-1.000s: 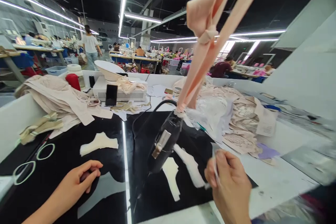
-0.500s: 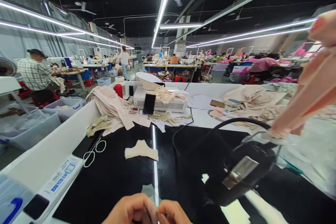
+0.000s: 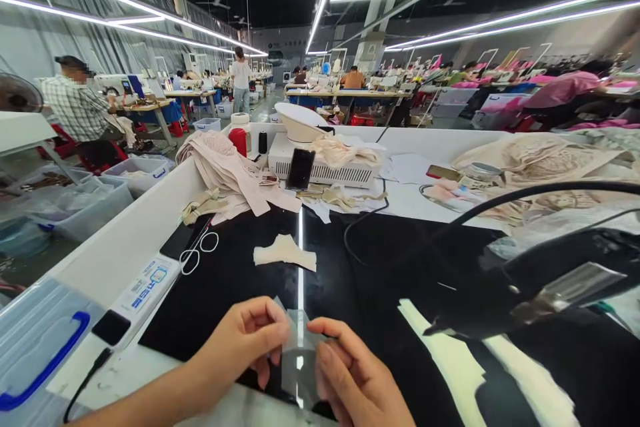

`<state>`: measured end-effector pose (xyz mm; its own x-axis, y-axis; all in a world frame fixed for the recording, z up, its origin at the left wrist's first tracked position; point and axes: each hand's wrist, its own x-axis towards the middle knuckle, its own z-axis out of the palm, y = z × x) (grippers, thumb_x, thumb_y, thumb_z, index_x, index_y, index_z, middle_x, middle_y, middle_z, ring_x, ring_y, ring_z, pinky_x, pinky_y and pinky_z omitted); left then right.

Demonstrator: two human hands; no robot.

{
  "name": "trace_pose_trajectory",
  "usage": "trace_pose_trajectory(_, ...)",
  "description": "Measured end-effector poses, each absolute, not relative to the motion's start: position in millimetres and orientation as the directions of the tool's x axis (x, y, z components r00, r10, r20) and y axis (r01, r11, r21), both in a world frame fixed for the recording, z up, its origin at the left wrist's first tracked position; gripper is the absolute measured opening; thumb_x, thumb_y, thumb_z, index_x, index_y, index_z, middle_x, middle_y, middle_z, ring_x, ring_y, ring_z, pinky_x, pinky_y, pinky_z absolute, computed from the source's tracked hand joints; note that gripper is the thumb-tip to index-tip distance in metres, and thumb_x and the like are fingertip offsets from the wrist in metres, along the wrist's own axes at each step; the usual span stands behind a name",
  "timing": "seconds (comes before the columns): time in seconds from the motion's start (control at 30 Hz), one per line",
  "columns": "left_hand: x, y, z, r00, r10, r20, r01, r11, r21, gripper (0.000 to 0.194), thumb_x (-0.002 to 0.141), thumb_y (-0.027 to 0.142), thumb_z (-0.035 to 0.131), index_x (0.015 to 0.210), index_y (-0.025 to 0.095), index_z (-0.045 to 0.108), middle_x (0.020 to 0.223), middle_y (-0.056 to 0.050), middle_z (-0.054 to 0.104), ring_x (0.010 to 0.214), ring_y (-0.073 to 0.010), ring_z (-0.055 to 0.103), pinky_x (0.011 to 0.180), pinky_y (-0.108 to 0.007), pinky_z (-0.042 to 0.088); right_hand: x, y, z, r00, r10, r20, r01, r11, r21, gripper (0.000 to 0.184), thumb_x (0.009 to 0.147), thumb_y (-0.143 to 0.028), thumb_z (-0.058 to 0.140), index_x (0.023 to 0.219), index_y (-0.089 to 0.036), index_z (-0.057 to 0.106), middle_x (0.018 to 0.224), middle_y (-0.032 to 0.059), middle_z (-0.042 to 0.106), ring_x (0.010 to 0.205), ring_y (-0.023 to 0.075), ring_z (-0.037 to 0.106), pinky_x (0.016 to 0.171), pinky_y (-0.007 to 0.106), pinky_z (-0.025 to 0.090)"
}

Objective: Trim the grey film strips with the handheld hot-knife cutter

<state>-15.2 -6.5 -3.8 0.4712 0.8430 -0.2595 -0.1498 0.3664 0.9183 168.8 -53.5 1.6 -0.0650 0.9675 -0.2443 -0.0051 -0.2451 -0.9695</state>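
Both my hands meet at the near edge of a black work mat [image 3: 225,293]. My left hand [image 3: 245,343] and my right hand [image 3: 353,380] pinch a small clear film piece [image 3: 299,363] between their fingertips. A cream cut fabric piece [image 3: 285,255] lies on the mat just beyond them. A black iron [image 3: 545,280] hangs over the mat at the right, above long cream fabric strips [image 3: 450,353].
White-handled scissors [image 3: 200,250] lie at the mat's left edge. A pile of beige fabric [image 3: 225,170], a white machine [image 3: 325,163] with a dark phone [image 3: 301,169] leaning on it, and a red thread cone [image 3: 239,140] stand behind. Plastic bins [image 3: 75,203] sit left of the table. Other workers sit at far tables.
My view has swung left and down. My hands, apart one second ago, have come together at the mat's near edge on the clear film piece. The hanging pink ribbon has left the view.
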Motion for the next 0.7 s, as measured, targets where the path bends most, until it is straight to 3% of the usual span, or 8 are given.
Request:
trace_pose_trajectory(0.33, -26.6, -2.6, -4.5, 0.371, 0.881, -0.294, -0.172, 0.377, 0.910, 0.045, 0.074, 0.055, 0.081, 0.075, 0.018, 0.056, 0.060, 0.005, 0.047, 0.050, -0.0066, 0.037, 0.039, -0.014, 0.039, 184.2, -55.1, -3.2, -0.065, 0.940, -0.334, 0.039, -0.332, -0.942, 0.052, 0.071, -0.072, 0.071, 0.075, -0.021, 0.065, 0.061, -0.0043, 0.051, 0.047, 0.0084, 0.041, 0.045, 0.021, 0.034)
trace_pose_trajectory(0.7, -35.2, -3.3, -5.3, 0.330, 0.859, -0.392, -0.167, 0.462, 0.871, 0.052, 0.071, 0.060, 0.082, 0.072, 0.019, 0.050, 0.058, 0.007, 0.045, 0.048, -0.0043, 0.032, 0.041, -0.014, 0.031, 181.9, -53.7, -3.6, -0.151, 0.862, -0.484, -0.162, -0.504, -0.848, 0.062, 0.066, -0.075, 0.076, 0.063, -0.020, 0.049, 0.049, -0.0082, 0.038, 0.045, 0.0042, 0.024, 0.043, 0.019, 0.019)
